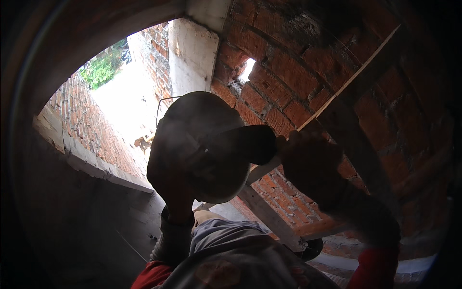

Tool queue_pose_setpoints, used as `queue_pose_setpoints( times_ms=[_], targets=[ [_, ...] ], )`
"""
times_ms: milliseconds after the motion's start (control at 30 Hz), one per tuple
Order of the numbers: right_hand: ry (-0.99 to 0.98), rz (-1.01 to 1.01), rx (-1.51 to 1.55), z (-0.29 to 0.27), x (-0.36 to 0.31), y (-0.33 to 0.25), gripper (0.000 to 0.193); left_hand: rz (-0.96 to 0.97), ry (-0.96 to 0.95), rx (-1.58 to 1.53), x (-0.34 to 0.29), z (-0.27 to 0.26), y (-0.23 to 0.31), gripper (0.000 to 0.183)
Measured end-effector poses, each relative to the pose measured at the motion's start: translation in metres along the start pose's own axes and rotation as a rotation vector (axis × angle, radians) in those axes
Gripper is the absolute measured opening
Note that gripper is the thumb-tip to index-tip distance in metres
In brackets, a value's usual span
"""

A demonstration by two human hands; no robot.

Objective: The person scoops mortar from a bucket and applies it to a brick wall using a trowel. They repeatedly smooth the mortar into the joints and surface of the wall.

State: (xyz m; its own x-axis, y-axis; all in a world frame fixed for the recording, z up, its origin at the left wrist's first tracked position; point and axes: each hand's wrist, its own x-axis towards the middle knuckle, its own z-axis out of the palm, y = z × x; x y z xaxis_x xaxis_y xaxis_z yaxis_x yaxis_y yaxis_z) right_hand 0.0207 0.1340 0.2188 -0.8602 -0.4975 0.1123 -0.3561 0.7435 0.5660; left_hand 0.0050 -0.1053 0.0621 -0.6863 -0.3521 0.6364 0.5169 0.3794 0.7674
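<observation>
A round dark bucket (192, 120) with a thin wire handle is in front of me, its mouth turned toward me. My left hand (179, 196) grips its lower left side; most of the fingers are hidden behind it. My right hand (310, 161), in deep shadow, is closed at the right of the bucket. It holds a dark trowel (255, 143), whose broad blade reaches over the bucket's opening. Shadow hides most of what the bucket contains, though a paler patch shows low inside it.
Wooden beams (269, 216) cross below and right of the bucket. A rough brick wall (293, 82) with a small lit hole rises on the right. At the left, a bright opening is bordered by another brick wall (91, 125) and a pale post (192, 55).
</observation>
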Motion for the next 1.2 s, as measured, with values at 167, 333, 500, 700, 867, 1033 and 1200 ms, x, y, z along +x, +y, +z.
queue_pose_setpoints(
  times_ms=[167,333,500,700,867,1033,1200],
  targets=[
    [0.099,0.07,-0.167,0.067,-0.026,-0.051,0.009,-0.066,-0.026,-0.048,0.003,0.014,0.03,0.055],
    [0.067,0.224,0.348,0.1,-0.046,-0.071,0.014,-0.05,0.03,-0.096,-0.002,0.025,0.035,0.055],
    [0.023,0.414,0.657,0.091,-0.075,-0.063,0.019,-0.184,0.107,-0.153,0.008,0.028,0.03,0.047],
    [0.049,0.463,0.817,0.066,-0.076,-0.043,0.021,-0.353,0.086,-0.399,0.01,0.036,0.019,0.041],
    [0.118,0.5,0.689,0.021,-0.081,0.0,0.019,-0.328,0.08,-0.54,0.008,0.041,-0.008,0.044],
    [0.296,0.123,0.429,-0.071,-0.075,0.056,0.02,-0.04,0.036,0.031,0.008,0.038,-0.024,0.047],
    [-0.385,0.501,0.792,-0.153,-0.042,0.12,0.023,-0.296,0.093,-0.388,0.014,0.036,-0.029,0.048]
  ],
)
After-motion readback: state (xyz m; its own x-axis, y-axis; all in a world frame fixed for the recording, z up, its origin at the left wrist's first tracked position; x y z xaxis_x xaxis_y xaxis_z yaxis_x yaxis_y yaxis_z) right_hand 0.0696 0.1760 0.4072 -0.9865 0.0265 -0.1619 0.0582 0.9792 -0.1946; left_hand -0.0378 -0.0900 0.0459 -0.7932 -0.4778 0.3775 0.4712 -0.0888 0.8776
